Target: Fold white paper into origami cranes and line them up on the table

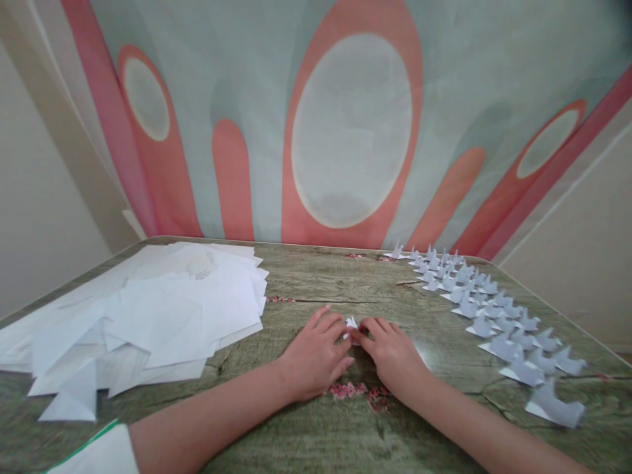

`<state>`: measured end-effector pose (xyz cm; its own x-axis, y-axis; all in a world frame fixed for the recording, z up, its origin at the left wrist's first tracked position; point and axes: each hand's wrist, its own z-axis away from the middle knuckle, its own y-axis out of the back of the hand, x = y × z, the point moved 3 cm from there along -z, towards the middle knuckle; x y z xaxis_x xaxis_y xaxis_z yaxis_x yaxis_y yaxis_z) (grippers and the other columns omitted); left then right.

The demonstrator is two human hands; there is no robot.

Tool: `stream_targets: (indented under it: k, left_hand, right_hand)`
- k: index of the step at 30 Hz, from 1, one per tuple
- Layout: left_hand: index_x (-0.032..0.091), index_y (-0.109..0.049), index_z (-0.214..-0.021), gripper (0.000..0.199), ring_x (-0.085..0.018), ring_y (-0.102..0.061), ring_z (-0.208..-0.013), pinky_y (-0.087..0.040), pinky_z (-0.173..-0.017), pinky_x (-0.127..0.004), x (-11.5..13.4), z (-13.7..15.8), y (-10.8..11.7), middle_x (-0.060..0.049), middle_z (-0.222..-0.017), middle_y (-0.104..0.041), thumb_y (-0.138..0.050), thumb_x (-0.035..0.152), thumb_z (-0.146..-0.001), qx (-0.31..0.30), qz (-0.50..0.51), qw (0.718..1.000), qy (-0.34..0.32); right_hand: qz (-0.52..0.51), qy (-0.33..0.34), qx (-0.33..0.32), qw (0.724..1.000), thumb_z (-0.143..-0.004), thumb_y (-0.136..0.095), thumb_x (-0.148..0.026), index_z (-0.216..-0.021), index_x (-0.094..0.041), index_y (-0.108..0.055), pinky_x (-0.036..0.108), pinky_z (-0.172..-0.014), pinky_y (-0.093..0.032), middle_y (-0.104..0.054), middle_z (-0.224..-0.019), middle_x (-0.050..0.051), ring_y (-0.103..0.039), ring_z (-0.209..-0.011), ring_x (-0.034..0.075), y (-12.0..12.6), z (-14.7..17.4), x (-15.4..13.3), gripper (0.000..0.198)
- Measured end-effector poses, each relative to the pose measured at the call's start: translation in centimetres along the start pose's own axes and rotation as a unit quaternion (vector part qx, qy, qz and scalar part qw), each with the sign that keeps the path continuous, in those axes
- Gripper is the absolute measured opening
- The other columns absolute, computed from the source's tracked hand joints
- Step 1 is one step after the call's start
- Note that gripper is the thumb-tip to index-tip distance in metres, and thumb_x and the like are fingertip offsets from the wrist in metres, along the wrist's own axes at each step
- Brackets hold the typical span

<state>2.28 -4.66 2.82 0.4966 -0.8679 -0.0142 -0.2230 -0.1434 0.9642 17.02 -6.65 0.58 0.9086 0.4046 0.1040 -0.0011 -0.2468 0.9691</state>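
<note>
A small piece of folded white paper (351, 322) with pointed tips stands between my hands over the table. My right hand (392, 352) pinches its right side with thumb and forefinger, and the other fingers curl behind. On the left side, my left hand (316, 353) grips its edge at the fingertips, its thumb held lower and apart. My fingers hide the lower part of the paper. To the right, several finished paper birds (521, 365) stand in slanting rows. A wide heap of white paper sheets (172, 309) lies to the left.
The wood-grain table (316, 273) has printed pink flowers (348, 390) near my hands. A folded paper triangle (74, 395) lies at the heap's near edge. Behind the table hangs a grey-green and coral patterned backdrop (266, 99). One paper bird (555, 403) stands nearest me on the right.
</note>
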Motion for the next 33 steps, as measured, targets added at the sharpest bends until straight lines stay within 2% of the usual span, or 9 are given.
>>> stream_targets:
  k: [8,15,18,20,24,29,33]
  left_hand:
    - [0.018,-0.058,-0.104,0.029,-0.021,-0.040,-0.112,-0.016,-0.108,-0.043,0.0,-0.1,-0.1,-0.006,-0.101,-0.055,-0.047,0.037,-0.086,0.001,0.016,1.000,-0.002]
    - [0.020,-0.060,-0.100,0.022,-0.021,-0.042,-0.105,-0.023,-0.104,-0.044,-0.3,0.2,-0.4,-0.005,-0.098,-0.054,-0.050,0.033,-0.085,0.025,0.075,0.997,0.019]
    - [0.021,-0.061,-0.099,0.020,-0.021,-0.044,-0.102,-0.030,-0.098,-0.042,-0.5,0.3,-0.6,-0.005,-0.098,-0.054,-0.050,0.028,-0.085,0.039,0.119,0.992,0.025]
    - [0.021,-0.062,-0.098,0.019,-0.021,-0.044,-0.100,-0.034,-0.094,-0.040,-0.7,0.4,-0.7,-0.005,-0.098,-0.054,-0.048,0.026,-0.086,0.043,0.145,0.988,0.029]
    - [0.020,-0.059,-0.095,0.015,-0.020,-0.046,-0.098,-0.035,-0.091,-0.037,-1.2,0.5,-0.8,-0.005,-0.098,-0.055,-0.049,0.021,-0.084,0.051,0.190,0.979,0.047]
    - [0.019,-0.051,-0.098,0.024,-0.022,-0.046,-0.100,-0.036,-0.090,-0.039,-2.2,0.8,-1.4,-0.006,-0.100,-0.054,-0.060,0.024,-0.076,0.084,0.209,0.963,0.146]
    - [0.019,-0.051,-0.097,0.024,-0.022,-0.045,-0.101,-0.036,-0.090,-0.039,-2.4,0.7,-1.8,-0.006,-0.100,-0.053,-0.059,0.030,-0.078,0.074,0.215,0.961,0.157]
  right_hand:
    - [-0.010,-0.016,-0.011,1.000,-0.085,-0.045,-0.012,-0.107,-0.019,-0.059,0.034,-0.074,-0.039,-0.056,-0.099,0.009,-0.049,-0.091,0.023,0.0,-0.4,0.3,0.027]
    - [-0.157,-0.058,0.062,0.984,-0.082,-0.039,-0.004,-0.110,-0.019,-0.055,0.035,-0.081,-0.039,-0.056,-0.102,0.008,-0.049,-0.095,0.021,-1.4,0.1,1.6,0.035]
    - [-0.226,-0.100,0.100,0.964,-0.086,-0.042,-0.016,-0.101,-0.019,-0.056,0.034,-0.078,-0.041,-0.056,-0.095,0.007,-0.051,-0.088,0.020,-1.8,0.0,2.1,0.020]
    - [-0.246,-0.116,0.101,0.957,-0.084,-0.049,-0.026,-0.094,-0.019,-0.056,0.034,-0.076,-0.042,-0.055,-0.090,0.006,-0.051,-0.085,0.021,-1.8,-0.1,2.1,0.014]
    - [-0.248,-0.125,0.080,0.957,-0.079,-0.056,-0.032,-0.088,-0.020,-0.056,0.034,-0.073,-0.041,-0.054,-0.086,0.005,-0.052,-0.082,0.021,-1.6,-0.2,1.8,0.015]
    - [-0.257,-0.127,0.068,0.956,-0.077,-0.058,-0.035,-0.085,-0.020,-0.056,0.033,-0.071,-0.040,-0.054,-0.086,0.005,-0.052,-0.081,0.021,-1.3,-0.1,1.4,0.018]
    - [-0.283,-0.126,0.070,0.948,-0.076,-0.059,-0.035,-0.084,-0.019,-0.056,0.033,-0.071,-0.039,-0.053,-0.085,0.004,-0.051,-0.081,0.020,-1.3,0.0,1.3,0.017]
